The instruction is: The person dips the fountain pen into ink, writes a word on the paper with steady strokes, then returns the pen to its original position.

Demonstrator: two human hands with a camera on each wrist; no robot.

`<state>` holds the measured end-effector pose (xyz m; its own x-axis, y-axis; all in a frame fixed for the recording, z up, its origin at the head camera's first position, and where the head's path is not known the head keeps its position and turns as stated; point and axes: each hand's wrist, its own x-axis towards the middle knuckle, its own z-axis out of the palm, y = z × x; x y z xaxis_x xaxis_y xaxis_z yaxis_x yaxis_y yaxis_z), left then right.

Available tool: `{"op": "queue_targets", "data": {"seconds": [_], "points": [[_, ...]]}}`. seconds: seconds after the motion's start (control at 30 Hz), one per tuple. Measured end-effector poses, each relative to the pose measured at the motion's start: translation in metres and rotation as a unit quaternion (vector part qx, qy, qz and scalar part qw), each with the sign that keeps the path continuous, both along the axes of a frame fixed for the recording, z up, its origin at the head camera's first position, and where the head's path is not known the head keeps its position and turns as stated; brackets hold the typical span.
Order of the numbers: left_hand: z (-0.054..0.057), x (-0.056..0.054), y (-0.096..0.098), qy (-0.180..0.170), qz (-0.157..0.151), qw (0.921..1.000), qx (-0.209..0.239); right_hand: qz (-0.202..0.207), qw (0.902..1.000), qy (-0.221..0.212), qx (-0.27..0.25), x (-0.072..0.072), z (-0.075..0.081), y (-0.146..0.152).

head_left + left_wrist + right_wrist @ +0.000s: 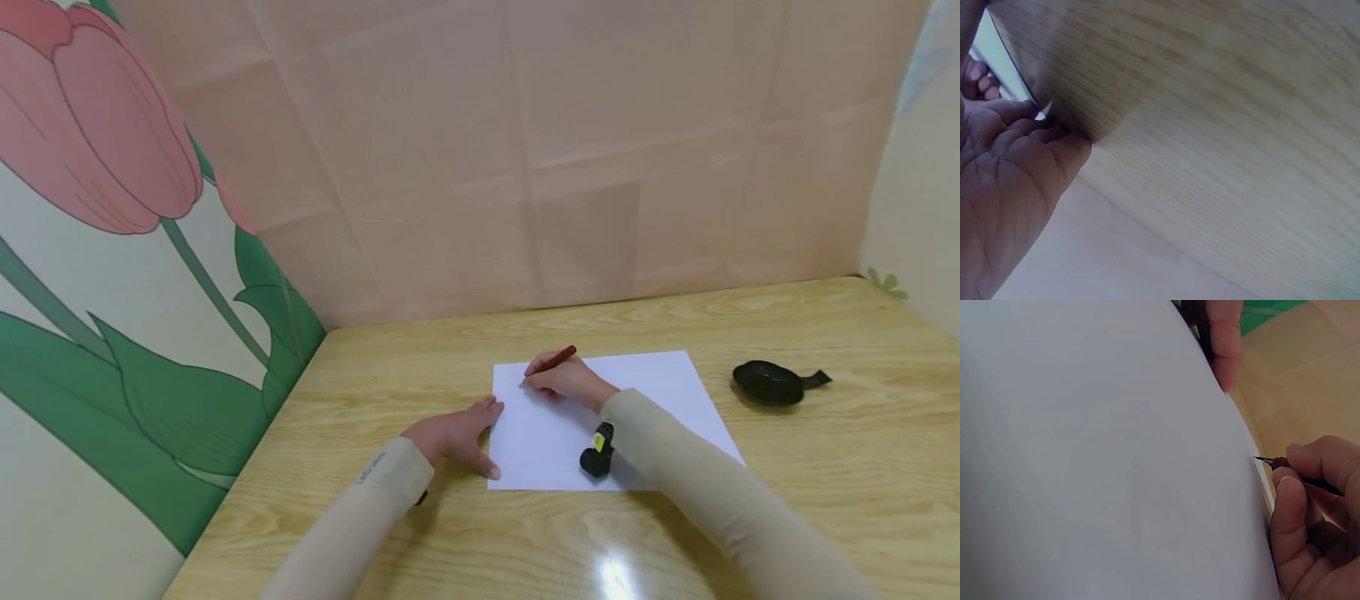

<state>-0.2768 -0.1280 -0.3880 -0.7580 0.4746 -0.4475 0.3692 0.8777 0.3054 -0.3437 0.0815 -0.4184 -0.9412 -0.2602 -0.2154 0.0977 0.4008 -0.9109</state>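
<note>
A blank white sheet of paper (630, 392) lies on the wooden table. My right hand (566, 379) pinches a dark red pen (558, 358) between thumb and fingers over the sheet's upper left part. In the right wrist view the pen's thin metal tip (1263, 459) points at the paper; whether it touches cannot be told. My left hand (457, 435) rests at the paper's left edge, thumb and fingers spread apart. Seen from the left wrist, the palm (1010, 169) is near and its fingertips lie by the paper's edge.
A black oval object with a short tail (768, 383) lies on the table (847, 467) right of the paper. A pinkish cloth (450, 167) hangs behind the table. A wall painted with a tulip (112, 125) stands on the left. A black wrist camera (597, 454) sits under my right sleeve.
</note>
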Motion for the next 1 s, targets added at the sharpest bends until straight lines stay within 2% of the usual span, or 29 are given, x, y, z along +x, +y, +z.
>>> {"op": "queue_targets", "data": {"seconds": [0.63,1.0], "points": [[0.001,0.001,-0.002,0.004,-0.007,1.0000,-0.002,-0.001,1.0000,0.009,0.001,0.001,0.001,0.005],[0.002,0.002,-0.002,-0.001,-0.008,1.0000,0.004,-0.003,0.9999,-0.001,0.013,0.003,0.002,0.013]]}}
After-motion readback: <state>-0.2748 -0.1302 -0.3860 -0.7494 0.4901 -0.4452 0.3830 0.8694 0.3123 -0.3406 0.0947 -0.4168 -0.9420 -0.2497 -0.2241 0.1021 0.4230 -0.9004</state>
